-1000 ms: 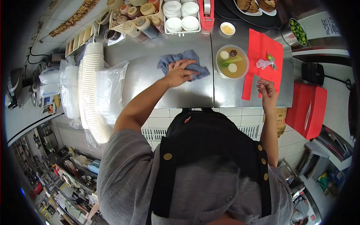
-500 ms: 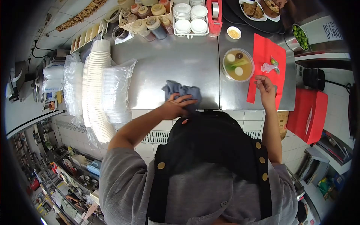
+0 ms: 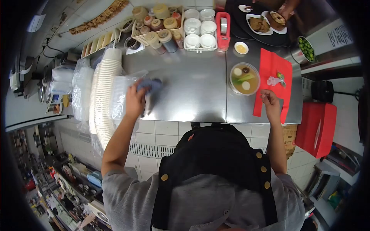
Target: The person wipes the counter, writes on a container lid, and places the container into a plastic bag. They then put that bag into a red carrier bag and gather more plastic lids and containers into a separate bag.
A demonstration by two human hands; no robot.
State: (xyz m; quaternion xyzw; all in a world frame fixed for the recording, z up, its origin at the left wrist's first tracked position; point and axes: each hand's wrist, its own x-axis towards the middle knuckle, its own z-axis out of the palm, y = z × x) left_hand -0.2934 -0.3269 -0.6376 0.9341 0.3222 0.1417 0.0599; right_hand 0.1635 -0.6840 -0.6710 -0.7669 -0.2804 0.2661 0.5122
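My left hand (image 3: 135, 101) holds a blue-grey cloth (image 3: 151, 87) on the steel counter (image 3: 185, 88), beside the clear-wrapped stack of plastic containers (image 3: 119, 94). Over the near part of a flat red bag (image 3: 271, 61), my right hand (image 3: 270, 102) has its fingers curled together; whatever is between them cannot be made out. Just left of the bag sits a round clear tub of broth (image 3: 245, 79) with white and green pieces. A small knotted bag with green fruit (image 3: 281, 79) lies on the red bag.
Stacked white cups (image 3: 106, 84) line the left side. Sauce bottles (image 3: 165, 40), white dishes (image 3: 192, 27) and a red tape dispenser (image 3: 223, 30) stand at the back. Another person's hand (image 3: 285, 11) touches a brown bowl (image 3: 276, 20) at the back right.
My left hand has moved left with the cloth, from the counter's near middle to the wrapped containers. The view has shifted slightly; my right hand stays by the red bag.
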